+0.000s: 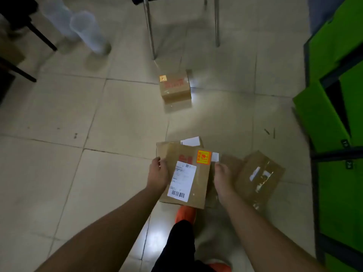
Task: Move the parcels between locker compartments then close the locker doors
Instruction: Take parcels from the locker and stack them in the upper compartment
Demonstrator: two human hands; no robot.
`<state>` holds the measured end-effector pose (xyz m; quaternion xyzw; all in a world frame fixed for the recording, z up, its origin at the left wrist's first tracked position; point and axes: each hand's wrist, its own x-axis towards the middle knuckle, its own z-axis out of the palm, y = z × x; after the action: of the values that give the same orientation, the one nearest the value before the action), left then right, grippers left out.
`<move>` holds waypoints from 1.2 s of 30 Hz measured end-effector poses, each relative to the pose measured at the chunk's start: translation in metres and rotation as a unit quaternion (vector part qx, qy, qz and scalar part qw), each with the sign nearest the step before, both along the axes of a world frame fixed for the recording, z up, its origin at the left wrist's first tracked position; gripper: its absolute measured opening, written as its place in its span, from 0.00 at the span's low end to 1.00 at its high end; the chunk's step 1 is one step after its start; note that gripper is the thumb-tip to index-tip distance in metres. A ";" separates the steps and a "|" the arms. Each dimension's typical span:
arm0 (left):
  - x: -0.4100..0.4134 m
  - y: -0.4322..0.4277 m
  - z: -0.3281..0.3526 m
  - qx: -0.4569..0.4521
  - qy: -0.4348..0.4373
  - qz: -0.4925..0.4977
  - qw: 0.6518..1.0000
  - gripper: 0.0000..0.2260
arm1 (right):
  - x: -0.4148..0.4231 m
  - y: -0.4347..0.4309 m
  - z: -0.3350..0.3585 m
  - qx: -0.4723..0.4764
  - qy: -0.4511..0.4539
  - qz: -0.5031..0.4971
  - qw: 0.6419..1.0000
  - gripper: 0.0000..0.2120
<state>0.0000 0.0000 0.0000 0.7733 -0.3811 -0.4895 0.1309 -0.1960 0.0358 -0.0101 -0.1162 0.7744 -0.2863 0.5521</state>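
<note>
Cardboard fills the middle of the view: a flat parcel with a white shipping label and an orange sticker is held level above the tiled floor. The left hand has its grip clamped on the parcel's left edge, fingers curled over the rim. The right hand has its grip on the right edge, with the fingertips tucked out of sight under the cardboard.

Just beneath and partly covered lies a second parcel, its white label peeking out at the far side. Just to the right of the right hand a crumpled box with torn tape rests on the floor. A small box sits well apart, farther out, near the metal chair legs.

Green lockers run along the right edge of the view, and one door hangs open toward the floor space. An orange shoe shows below the held parcel. Blurred legs of another person stand at the upper left.
</note>
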 end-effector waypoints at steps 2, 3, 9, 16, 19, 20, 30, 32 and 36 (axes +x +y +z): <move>-0.004 -0.001 -0.014 0.016 0.001 0.001 1.000 0.23 | 0.008 -0.004 -0.017 0.022 -0.016 0.002 1.000 0.19; -0.004 0.000 -0.022 0.023 0.012 0.000 1.000 0.23 | 0.012 -0.004 -0.025 0.017 -0.037 -0.010 0.999 0.21; 0.018 0.004 -0.054 0.075 0.081 -0.016 0.994 0.36 | 0.032 -0.001 -0.032 -0.001 -0.053 -0.042 0.998 0.23; 0.016 0.009 -0.020 0.093 0.178 -0.041 0.979 0.28 | 0.038 0.015 -0.019 -0.006 -0.084 0.004 0.996 0.35; 0.013 0.005 0.009 0.081 0.195 -0.034 0.977 0.25 | 0.031 0.011 0.013 -0.025 -0.101 0.007 0.995 0.17; 0.011 0.002 0.022 0.081 0.202 -0.033 0.976 0.25 | 0.028 0.009 0.026 -0.035 -0.099 0.008 0.994 0.17; -0.042 -0.047 0.222 0.022 0.250 -0.139 0.958 0.28 | -0.024 -0.002 0.215 -0.182 -0.022 -0.036 0.982 0.27; -0.059 -0.049 0.270 -0.004 0.261 -0.159 0.952 0.29 | -0.035 0.000 0.264 -0.218 0.016 -0.057 0.974 0.22; -0.091 -0.044 0.366 -0.070 0.274 -0.198 0.939 0.27 | -0.059 0.014 0.363 -0.270 0.045 -0.087 0.958 0.19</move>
<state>-0.0912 -0.0443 0.3658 0.5071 -0.5093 -0.6703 0.1846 -0.2551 0.0502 0.3529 -0.2059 0.6991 -0.5262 0.4381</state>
